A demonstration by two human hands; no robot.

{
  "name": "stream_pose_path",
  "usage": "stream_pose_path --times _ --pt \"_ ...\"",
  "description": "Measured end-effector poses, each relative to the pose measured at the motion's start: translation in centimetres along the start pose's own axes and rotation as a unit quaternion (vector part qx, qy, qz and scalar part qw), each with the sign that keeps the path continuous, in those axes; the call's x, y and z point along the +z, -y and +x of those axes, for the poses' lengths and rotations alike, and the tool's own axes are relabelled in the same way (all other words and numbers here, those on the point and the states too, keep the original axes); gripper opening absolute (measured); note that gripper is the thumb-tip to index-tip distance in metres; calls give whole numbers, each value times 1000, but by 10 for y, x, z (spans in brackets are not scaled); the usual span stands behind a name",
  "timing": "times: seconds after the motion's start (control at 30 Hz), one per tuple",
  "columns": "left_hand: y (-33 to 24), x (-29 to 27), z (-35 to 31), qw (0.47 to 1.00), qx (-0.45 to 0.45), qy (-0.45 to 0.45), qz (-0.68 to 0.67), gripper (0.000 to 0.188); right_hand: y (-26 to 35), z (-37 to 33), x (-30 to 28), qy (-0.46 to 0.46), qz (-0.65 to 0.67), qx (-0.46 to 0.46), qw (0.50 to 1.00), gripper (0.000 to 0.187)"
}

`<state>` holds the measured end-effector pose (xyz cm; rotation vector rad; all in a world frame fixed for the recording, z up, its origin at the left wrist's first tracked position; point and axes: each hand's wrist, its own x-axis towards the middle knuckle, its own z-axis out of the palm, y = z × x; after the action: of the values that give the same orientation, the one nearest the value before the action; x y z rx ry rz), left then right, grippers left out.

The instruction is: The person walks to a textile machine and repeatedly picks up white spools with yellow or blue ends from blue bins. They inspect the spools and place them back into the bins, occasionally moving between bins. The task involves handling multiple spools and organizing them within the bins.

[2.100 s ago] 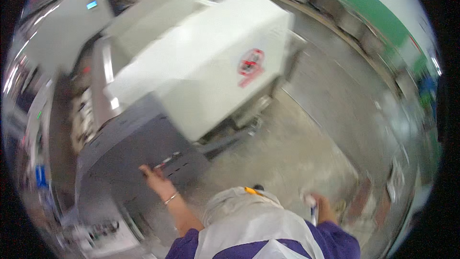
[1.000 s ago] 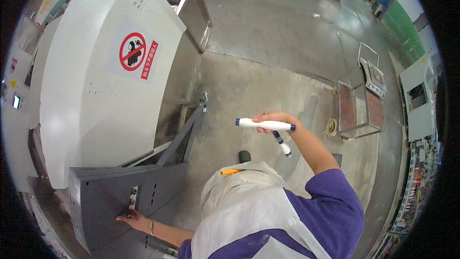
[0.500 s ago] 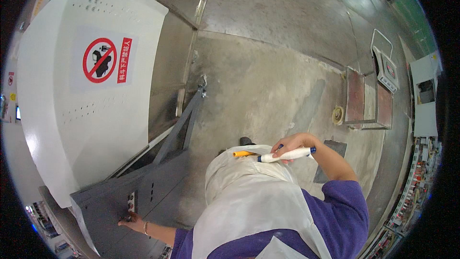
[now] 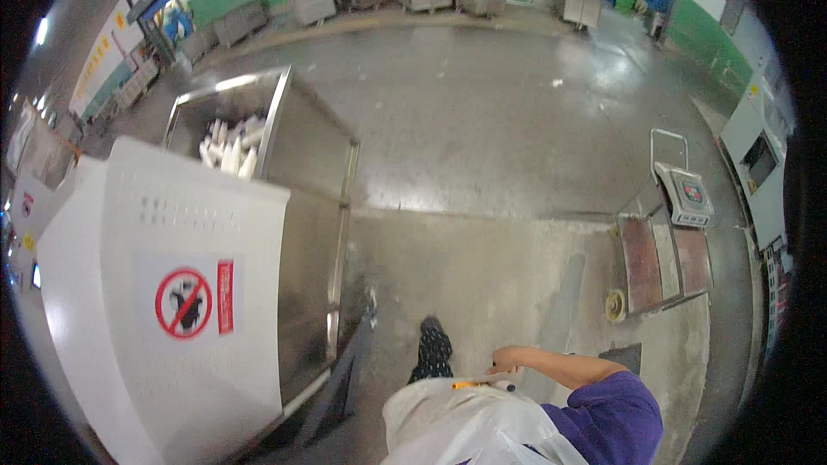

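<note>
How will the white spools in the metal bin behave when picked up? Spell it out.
The spools look apt to roll, given their slim, rounded shape. They are probably stiff, as they show no sag in the heap. Neighbours may slide when one is lifted, since they lean together in the bin.

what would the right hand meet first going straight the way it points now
Pointing left, the right hand would likely pass above the trouser leg and meet the steel panel beside the white machine first, though depth is unclear.
</note>
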<state>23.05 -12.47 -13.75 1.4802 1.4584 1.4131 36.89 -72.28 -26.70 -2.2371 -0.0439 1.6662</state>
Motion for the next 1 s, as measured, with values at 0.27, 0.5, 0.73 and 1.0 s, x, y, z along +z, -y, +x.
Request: stream_pose_path --times 0.27,0.5,0.73,1.0 --pt "-8 243 -221 826 17 548 131 66 -26 -125 -276 -183 285 -114 934 51" --pt "19 430 -395 541 -154 793 233 59 -54 -79 -327 -139 397 -162 892 34" --pt "-184 730 -699 472 -98 875 41 38 -105 51 -444 -59 383 -221 895 48" --pt "-298 882 -803 471 148 867 66 38 -198 79 -781 -22 282 -307 909 59"
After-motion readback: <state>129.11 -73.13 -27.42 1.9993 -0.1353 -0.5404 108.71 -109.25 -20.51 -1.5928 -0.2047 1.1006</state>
